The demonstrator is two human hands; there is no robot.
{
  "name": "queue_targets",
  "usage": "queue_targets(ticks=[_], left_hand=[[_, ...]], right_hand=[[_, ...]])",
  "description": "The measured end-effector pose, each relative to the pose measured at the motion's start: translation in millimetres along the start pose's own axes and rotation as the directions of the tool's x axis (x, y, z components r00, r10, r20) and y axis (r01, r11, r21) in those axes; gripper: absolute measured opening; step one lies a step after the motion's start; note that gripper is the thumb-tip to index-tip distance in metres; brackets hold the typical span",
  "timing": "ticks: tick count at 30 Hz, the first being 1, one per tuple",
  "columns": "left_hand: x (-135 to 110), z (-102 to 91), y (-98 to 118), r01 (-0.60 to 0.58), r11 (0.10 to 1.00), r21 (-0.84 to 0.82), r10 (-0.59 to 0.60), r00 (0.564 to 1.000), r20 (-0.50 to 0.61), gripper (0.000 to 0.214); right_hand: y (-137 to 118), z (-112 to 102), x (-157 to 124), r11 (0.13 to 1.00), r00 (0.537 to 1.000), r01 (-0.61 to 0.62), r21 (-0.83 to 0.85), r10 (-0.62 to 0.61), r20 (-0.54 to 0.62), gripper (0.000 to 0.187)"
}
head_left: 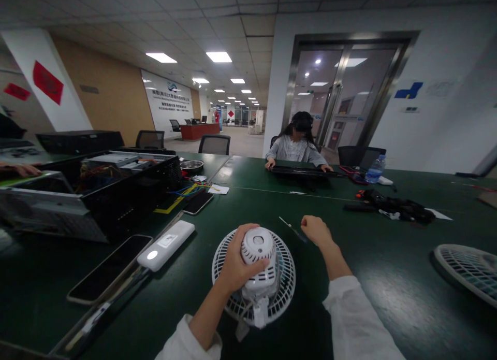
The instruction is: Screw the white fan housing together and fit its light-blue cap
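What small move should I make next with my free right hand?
Probably pick up the thin tool lying just beside your right hand: your left hand already steadies the white fan motor housing on the round grille, so the right is free.

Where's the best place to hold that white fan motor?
Hold the white fan motor around its rounded top part and come from above, like the left hand is doing. It seems to stand up on the round fan grille, so the top is easy to reach and fits inside curled fingers.
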State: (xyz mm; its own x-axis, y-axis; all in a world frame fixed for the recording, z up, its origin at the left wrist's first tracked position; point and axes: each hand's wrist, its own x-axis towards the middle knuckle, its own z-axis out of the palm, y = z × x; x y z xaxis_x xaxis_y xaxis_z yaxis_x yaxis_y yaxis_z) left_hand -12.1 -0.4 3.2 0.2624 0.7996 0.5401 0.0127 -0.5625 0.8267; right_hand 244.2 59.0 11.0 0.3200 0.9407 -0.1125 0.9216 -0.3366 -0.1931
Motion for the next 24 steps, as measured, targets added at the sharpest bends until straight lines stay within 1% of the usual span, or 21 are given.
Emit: queue_targets(ticks=[6, 8, 10, 12, 13, 15, 16, 18, 20, 21, 22, 23, 24], left_hand=[[0.1, -0.2, 0.7, 0.004, 1.000, -0.009, -0.004, 1.000, 0.000, 0.057], [0.1, 0.0, 1.6, 0.013, 1.000, -0.010, -0.013, 1.000, 0.004, 0.057], [-0.1, 0.1, 1.8, 0.019, 1.000, -0.004, -0.019, 1.000, 0.008, 0.056], [-0.4, 0.2, 1.2, 0.017, 1.000, 0.000, -0.017, 1.000, 0.007, 0.057], [-0.6, 0.2, 0.6, 0.015, 1.000, 0.001, -0.015, 1.000, 0.006, 0.057], [-1.0, 0.3, -0.8, 0.010, 1.000, -0.002, -0.010, 1.000, 0.004, 0.058], [-1.2, 0.4, -1.4, 0.011, 1.000, -0.005, -0.011, 1.000, 0.004, 0.059], [-1.5, 0.7, -2.3, 0.026, 1.000, -0.014, -0.026, 1.000, 0.003, 0.062], [-1.8, 1.4, -3.1, 0.040, 0.999, -0.031, -0.040, 0.999, -0.001, 0.067], [-1.9, 1.7, -3.5, 0.041, 0.998, -0.043, -0.041, 0.999, -0.004, 0.070], [-2.0, 2.1, -3.9, 0.038, 0.998, -0.056, -0.039, 0.999, -0.006, 0.072], [-2.2, 2.4, -4.5, 0.034, 0.997, -0.069, -0.035, 0.999, -0.009, 0.074], [-2.5, 2.7, -5.1, 0.032, 0.996, -0.078, -0.033, 0.999, -0.012, 0.076]], right_hand=[[25.6, 3.5, -1.0, 0.989, 0.988, -0.140, -0.047, 0.142, 0.054, 0.030], [31.4, 3.6, -2.6, 0.986, 0.984, -0.163, -0.037, 0.165, 0.065, 0.030], [33.8, -0.7, -4.1, 0.988, 0.986, -0.155, -0.012, 0.155, 0.060, 0.030], [31.6, -10.7, -6.6, 0.995, 0.994, -0.101, 0.026, 0.100, 0.033, 0.028], [28.4, -17.6, -8.8, 0.997, 0.999, -0.052, 0.052, 0.052, 0.012, 0.025], [17.2, -33.6, -17.0, 0.990, 0.996, 0.085, 0.116, -0.081, -0.040, 0.017], [9.3, -41.7, -23.4, 0.974, 0.985, 0.169, 0.151, -0.160, -0.068, 0.015], [-10.2, -55.8, -41.0, 0.917, 0.941, 0.336, 0.214, -0.318, -0.115, 0.016], [-32.5, -64.8, -62.8, 0.844, 0.882, 0.471, 0.259, -0.443, -0.159, 0.017], [-43.6, -67.1, -73.8, 0.792, 0.839, 0.543, 0.278, -0.509, -0.192, 0.017], [-54.0, -68.1, -84.2, 0.694, 0.758, 0.652, 0.307, -0.605, -0.243, 0.016], [-63.3, -67.9, -93.4, 0.596, 0.678, 0.732, 0.328, -0.682, -0.273, 0.014], [-71.2, -67.0, -101.1, 0.519, 0.609, 0.787, 0.332, -0.738, -0.290, 0.013]])
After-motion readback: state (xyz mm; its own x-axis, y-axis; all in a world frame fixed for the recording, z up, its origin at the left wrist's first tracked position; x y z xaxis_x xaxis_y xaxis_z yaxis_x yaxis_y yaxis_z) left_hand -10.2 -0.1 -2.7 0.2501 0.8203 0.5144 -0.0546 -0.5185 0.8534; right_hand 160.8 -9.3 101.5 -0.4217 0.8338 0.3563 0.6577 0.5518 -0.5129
